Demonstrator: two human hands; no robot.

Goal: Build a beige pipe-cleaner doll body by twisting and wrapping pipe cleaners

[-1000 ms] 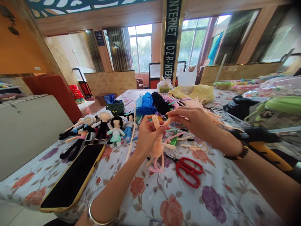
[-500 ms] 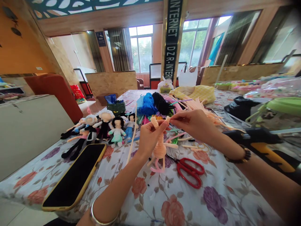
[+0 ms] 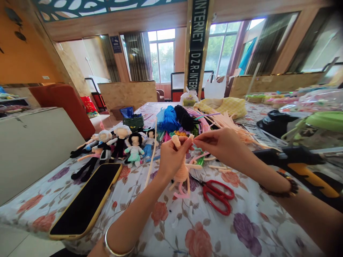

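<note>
My left hand [image 3: 173, 157] is closed round the upper part of a peach doll body [image 3: 181, 174] made of fuzzy pipe cleaner. Two coiled limbs stick up above the fist, and a pink loop dangles from the lower end. With thumb and fingertips pinched, my right hand [image 3: 214, 142] is at the tip of the right-hand limb [image 3: 191, 137]; its fingers appear to grip that tip, though the contact is small. Red-handled scissors [image 3: 218, 194] lie open on the floral tablecloth [image 3: 197, 239], just right of the doll body.
Several finished dolls [image 3: 134, 148] lie at the left, behind a phone [image 3: 87, 200] in a yellow case. Bundles of blue [image 3: 170, 117], black and peach pipe cleaners [image 3: 230, 125] are heaped beyond my hands. A black and yellow glue gun [image 3: 302, 171] rests at the right.
My right hand has drawn slightly away from the limb's tip, and its wrist has turned a little. The left hand keeps its hold. The whole view has shifted slightly.
</note>
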